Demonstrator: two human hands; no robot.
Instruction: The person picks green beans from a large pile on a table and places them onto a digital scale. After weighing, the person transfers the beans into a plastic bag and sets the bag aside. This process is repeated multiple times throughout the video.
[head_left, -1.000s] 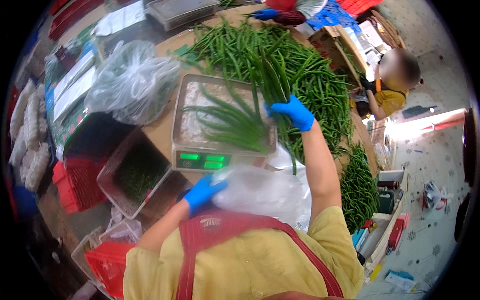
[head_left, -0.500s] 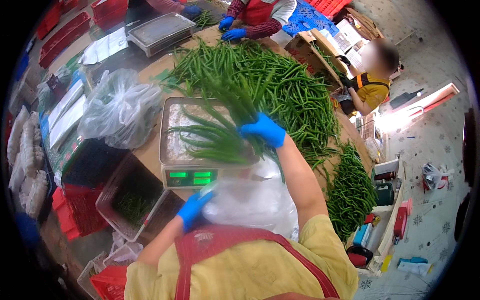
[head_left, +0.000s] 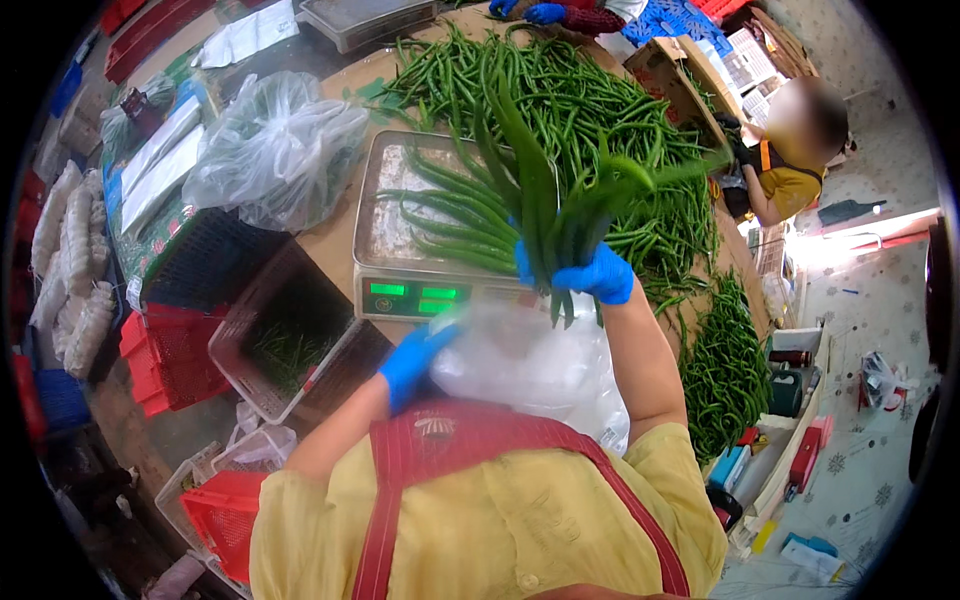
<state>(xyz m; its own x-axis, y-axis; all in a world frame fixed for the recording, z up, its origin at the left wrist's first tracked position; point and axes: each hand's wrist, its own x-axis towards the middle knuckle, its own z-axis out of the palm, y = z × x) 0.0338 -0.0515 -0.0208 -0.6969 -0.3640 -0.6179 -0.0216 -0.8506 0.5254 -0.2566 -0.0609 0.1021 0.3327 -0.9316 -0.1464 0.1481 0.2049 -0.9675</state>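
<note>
While the right hand (head_left: 597, 275) curls round peppers (head_left: 535, 185) by the scale (head_left: 375, 240) (apparently a lifting step, needing steadiness next), the left hand (head_left: 415, 362) meets a bag (head_left: 520, 368), finger closure unclear.

Glare at right, dark curved edges

R hand (head_left: 600, 277) fwd, gripping, L hand (head_left: 412, 364) lower, fingers (head_left: 437, 341) prob. bent

a wide fisheye view looks down and forward from the wearer's head, close above the left hand (head_left: 415, 362) and right hand (head_left: 595, 275). the apron (head_left: 470, 432) is nearest, behind the hands; the pepper pile (head_left: 600, 110) lies farther, beyond them; right of them, the floor (head_left: 860, 470) bends toward the rim.
</note>
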